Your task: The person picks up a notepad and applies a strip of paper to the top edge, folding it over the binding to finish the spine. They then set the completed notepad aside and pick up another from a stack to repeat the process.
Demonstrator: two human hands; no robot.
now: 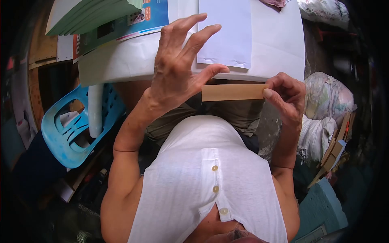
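Observation:
Between the thumb and fingers of my right hand [287, 95] is the right end of a brown paper strip [233, 92], stretched out level in front of the table's near edge. My left hand [184, 58] is raised with its fingers spread and nothing in it; its thumb is above the strip's left end. Beyond the strip lies a stapled pad of white paper [225, 34], with two staples showing near its lower edge. The pad is on the white-covered table [275, 48].
A stack of pale green sheets [93, 16] lies at the table's far left, over a printed blue poster [156, 18]. A blue plastic chair [60, 125] stands at left. Plastic bags [328, 97] and a white cloth bundle [318, 135] sit at right.

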